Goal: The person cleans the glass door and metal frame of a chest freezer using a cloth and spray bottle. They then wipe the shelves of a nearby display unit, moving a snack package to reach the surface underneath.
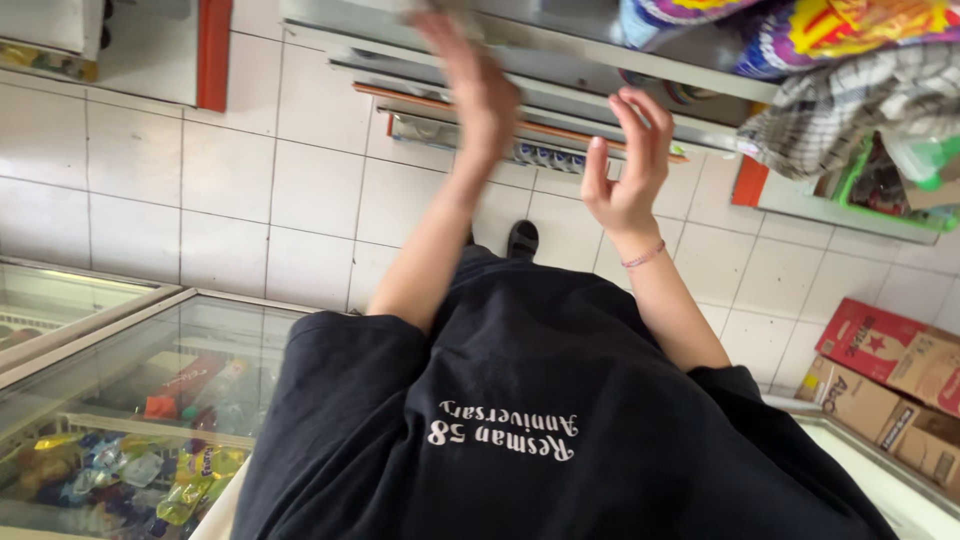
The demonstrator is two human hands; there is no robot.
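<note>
Head view, left hand [478, 85] and right hand [630, 165] spread empty, glass-topped freezer [130, 330] holding wrapped ice creams [150, 470].

Metal shelf edge [560, 45] (grey) overhead

Black short-sleeved T-shirt [540, 440], loose fit, fills lower half of view from 4 to 8 o'clock. White serif lettering printed across chest, seen upside down. Both forearms bare. Thin pink bracelet [643, 256] circles right wrist, toward 1 o'clock. Black shoe [522, 239] visible just above shirt edge, near 12 o'clock.
</note>
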